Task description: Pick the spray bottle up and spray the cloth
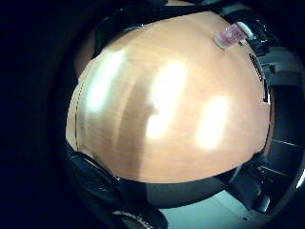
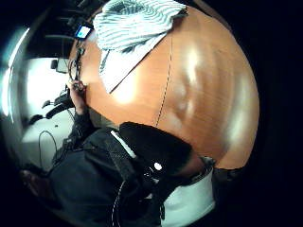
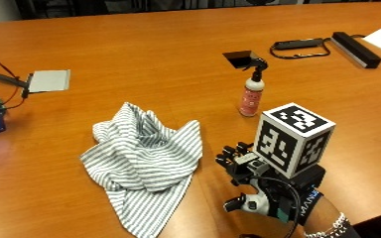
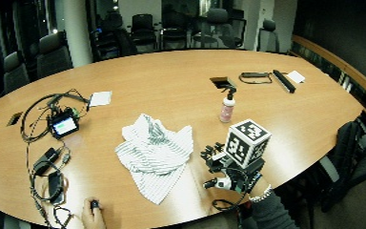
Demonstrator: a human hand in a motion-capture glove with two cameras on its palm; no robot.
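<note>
Spray bottle (image 3: 250, 94) stands upright and untouched on the table (image 3: 144, 54), well beyond the gloved right hand (image 3: 250, 173). That hand hovers nearest the table edge, fingers relaxed and grasping nothing. Just beside it, on its thumb side, lies the crumpled striped cloth (image 3: 144, 158).

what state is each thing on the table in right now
spray bottle: upright on the table, untouched, black nozzle on top
striped cloth: crumpled in a heap on the table, beside the hand
gloved right hand: above the table near its edge, holds nothing, apart from the bottle
small screen device: lit, cables attached
table hatch: lid open
</note>
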